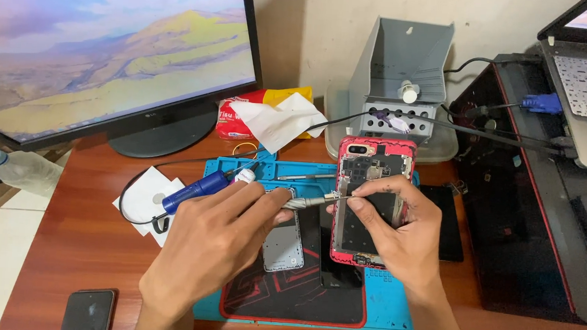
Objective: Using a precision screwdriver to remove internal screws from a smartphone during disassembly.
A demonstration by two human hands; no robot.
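Over blue mat [387,309], opened red phone [372,203], tweezers [308,202]

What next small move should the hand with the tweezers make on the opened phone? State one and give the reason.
Probably ease the tweezers a little further toward the left edge of the opened phone. The left hand holds them level with the tips right at that edge, while the right hand grips the red-framed phone tilted up over the blue mat. What the tips touch is too small to tell.
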